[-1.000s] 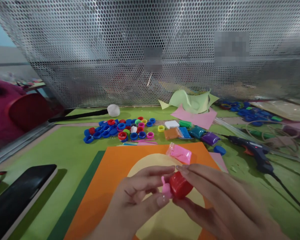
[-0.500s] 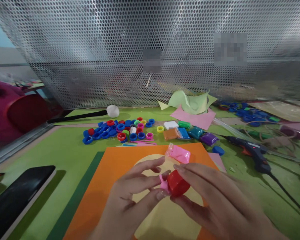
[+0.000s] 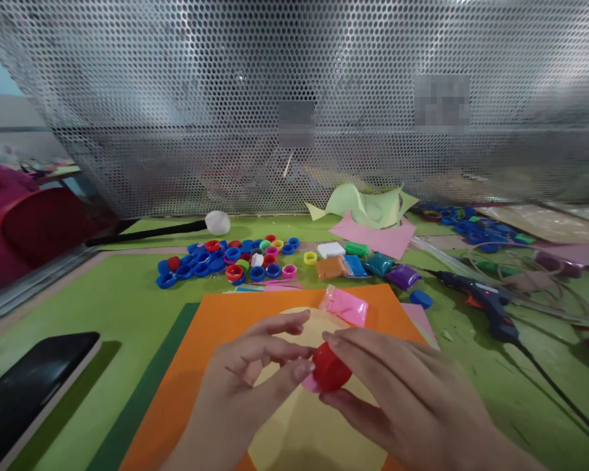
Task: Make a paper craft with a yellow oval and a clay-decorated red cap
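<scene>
My right hand [image 3: 397,392] pinches a red bottle cap [image 3: 330,369] between thumb and fingers, just above a pale yellow paper circle [image 3: 314,432]. My left hand [image 3: 250,386] presses a small lump of pink clay [image 3: 310,383] against the cap with thumb and forefinger; most of the lump is hidden. The circle lies on an orange sheet [image 3: 196,379]. A pink clay packet [image 3: 346,305] rests on the sheet just beyond my fingers.
A pile of coloured bottle caps [image 3: 226,258] and several clay packets [image 3: 368,265] lie farther back. A glue gun [image 3: 481,302] with its cord is at the right, a black phone [image 3: 29,386] at the left. A perforated metal screen [image 3: 294,98] closes the far side.
Both hands with the cap drifted slightly left and down. The pink lump is now mostly tucked behind the cap and my left thumb.
</scene>
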Demonstrator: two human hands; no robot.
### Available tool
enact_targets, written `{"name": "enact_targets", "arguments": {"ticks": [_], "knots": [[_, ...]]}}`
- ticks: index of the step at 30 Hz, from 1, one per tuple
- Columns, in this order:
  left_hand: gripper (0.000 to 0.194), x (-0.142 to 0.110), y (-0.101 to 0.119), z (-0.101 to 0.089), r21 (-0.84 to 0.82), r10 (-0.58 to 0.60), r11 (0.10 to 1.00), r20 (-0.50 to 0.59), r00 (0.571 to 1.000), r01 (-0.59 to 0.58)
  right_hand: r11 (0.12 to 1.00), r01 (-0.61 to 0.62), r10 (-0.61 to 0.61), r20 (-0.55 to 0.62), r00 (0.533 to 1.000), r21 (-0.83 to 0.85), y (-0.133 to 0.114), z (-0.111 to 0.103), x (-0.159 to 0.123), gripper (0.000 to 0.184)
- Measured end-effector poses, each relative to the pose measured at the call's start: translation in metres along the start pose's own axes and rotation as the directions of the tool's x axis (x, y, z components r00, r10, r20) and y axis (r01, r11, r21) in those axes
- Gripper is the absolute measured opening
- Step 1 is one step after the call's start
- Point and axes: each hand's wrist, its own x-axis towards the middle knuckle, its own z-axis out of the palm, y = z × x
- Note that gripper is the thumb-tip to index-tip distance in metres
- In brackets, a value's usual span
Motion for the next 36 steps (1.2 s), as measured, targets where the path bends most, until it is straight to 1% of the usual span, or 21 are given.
{"name": "enact_targets", "arguments": {"ticks": [2, 5, 6, 9, 10, 11, 12, 13, 14, 15, 16, 17, 18, 20, 21, 24, 25, 26, 27, 30, 36], "knots": [[0.002, 0.001, -0.001, -0.001, -0.002, 0.007, 1.000, 0.001, 1.000, -0.007, 1.000, -0.007, 0.007, 0.001, 1.000, -0.003, 0.000, 0.001, 0.000, 0.017], [0.004, 0.003, -0.004, -0.005, 0.045, 0.026, 0.999, 0.029, 0.999, -0.028, 1.000, -0.007, 0.007, -0.013, 1.000, 0.000, -0.001, 0.001, 0.001, 0.017], [0.005, 0.003, -0.005, -0.006, 0.060, 0.035, 0.998, 0.018, 0.999, -0.036, 1.000, -0.008, 0.009, -0.018, 1.000, 0.003, -0.001, 0.002, 0.001, 0.017], [0.016, 0.003, -0.009, -0.008, 0.007, 0.028, 1.000, -0.104, 0.994, -0.027, 0.998, -0.046, 0.046, -0.006, 0.999, 0.029, -0.002, 0.004, -0.001, 0.020], [0.018, 0.004, -0.010, -0.009, -0.046, 0.009, 0.999, -0.140, 0.990, -0.015, 0.995, -0.084, 0.082, 0.037, 0.996, 0.048, -0.003, 0.006, -0.002, 0.021], [0.020, 0.005, -0.010, -0.009, -0.108, -0.010, 0.994, -0.168, 0.986, -0.008, 0.988, -0.141, 0.133, 0.120, 0.984, 0.066, -0.003, 0.007, -0.004, 0.022], [0.022, 0.007, -0.011, -0.009, -0.169, -0.034, 0.986, -0.181, 0.983, 0.003, 0.973, -0.216, 0.190, 0.250, 0.949, 0.077, -0.003, 0.009, -0.006, 0.021], [0.024, 0.009, -0.010, -0.009, -0.221, -0.058, 0.975, -0.187, 0.981, 0.016, 0.951, -0.301, 0.249, 0.411, 0.877, 0.067, -0.002, 0.010, -0.007, 0.020], [0.026, 0.012, -0.010, -0.009, -0.258, -0.084, 0.966, -0.191, 0.978, 0.033, 0.923, -0.383, 0.296, 0.567, 0.769, 0.038, 0.000, 0.011, -0.008, 0.020], [0.029, 0.014, -0.010, -0.008, -0.281, -0.111, 0.958, -0.207, 0.972, 0.049, 0.892, -0.451, 0.325, 0.693, 0.643, 0.001, 0.003, 0.011, -0.009, 0.021], [0.032, 0.016, -0.009, -0.008, -0.298, -0.140, 0.952, -0.215, 0.967, 0.072, 0.867, -0.498, 0.336, 0.775, 0.535, -0.032, 0.007, 0.010, -0.009, 0.022], [0.034, 0.018, -0.009, -0.007, -0.314, -0.169, 0.945, -0.216, 0.962, 0.096, 0.849, -0.526, 0.342, 0.816, 0.465, -0.057, 0.011, 0.008, -0.008, 0.023], [0.035, 0.019, -0.009, -0.007, -0.325, -0.188, 0.939, -0.213, 0.959, 0.112, 0.837, -0.542, 0.351, 0.831, 0.431, -0.073, 0.016, 0.005, -0.006, 0.025], [0.032, 0.019, -0.009, -0.008, -0.328, -0.206, 0.935, -0.188, 0.960, 0.136, 0.825, -0.547, 0.405, 0.825, 0.393, -0.145, 0.024, -0.001, -0.002, 0.022], [0.031, 0.019, -0.010, -0.008, -0.319, -0.210, 0.936, -0.165, 0.964, 0.149, 0.815, -0.539, 0.447, 0.822, 0.353, -0.211, 0.027, -0.004, -0.001, 0.018], [0.033, 0.016, -0.014, -0.010, -0.276, -0.189, 0.948, -0.092, 0.978, 0.158, 0.771, -0.510, 0.529, 0.830, 0.179, -0.381, 0.030, -0.004, -0.004, 0.008], [0.034, 0.015, -0.016, -0.010, -0.265, -0.179, 0.952, -0.074, 0.981, 0.154, 0.765, -0.506, 0.527, 0.839, 0.136, -0.398, 0.029, -0.001, -0.006, 0.010], [0.036, 0.014, -0.018, -0.010, -0.258, -0.169, 0.955, -0.064, 0.984, 0.147, 0.766, -0.507, 0.513, 0.851, 0.111, -0.395, 0.028, 0.002, -0.009, 0.013], [0.036, 0.014, -0.020, -0.010, -0.254, -0.162, 0.957, -0.060, 0.985, 0.142, 0.770, -0.511, 0.494, 0.863, 0.100, -0.382, 0.027, 0.005, -0.012, 0.016], [0.032, 0.014, -0.023, -0.008, -0.229, -0.143, 0.965, -0.048, 0.988, 0.129, 0.776, -0.510, 0.483, 0.870, 0.100, -0.372, 0.024, 0.012, -0.017, 0.022], [0.024, 0.015, -0.023, -0.005, -0.090, -0.098, 0.991, 0.035, 0.995, 0.101, 0.778, -0.470, 0.527, 0.841, 0.126, -0.417, 0.024, 0.015, -0.014, 0.029]]}}
